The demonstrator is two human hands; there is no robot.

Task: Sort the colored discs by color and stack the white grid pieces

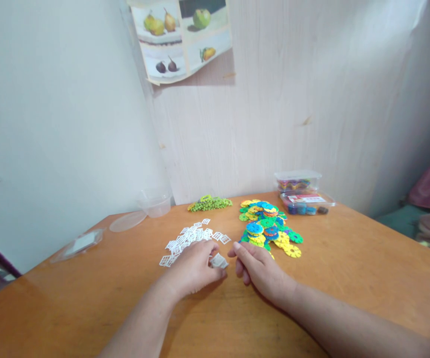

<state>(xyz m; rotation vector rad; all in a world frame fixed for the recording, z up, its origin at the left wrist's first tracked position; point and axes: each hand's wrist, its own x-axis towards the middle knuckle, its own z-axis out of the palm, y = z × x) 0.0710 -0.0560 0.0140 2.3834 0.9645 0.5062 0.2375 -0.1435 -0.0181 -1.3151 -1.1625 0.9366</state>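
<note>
Hands (196, 268) on orange table (349, 278)

Both bare forearms reaching in from below, converging at centre, left hand (194, 268) palm down, fingers curled and pinched at the tips, right hand (258, 268) palm down, fingers loosely bent, thumb toward the left hand, hands nearly touching
</note>
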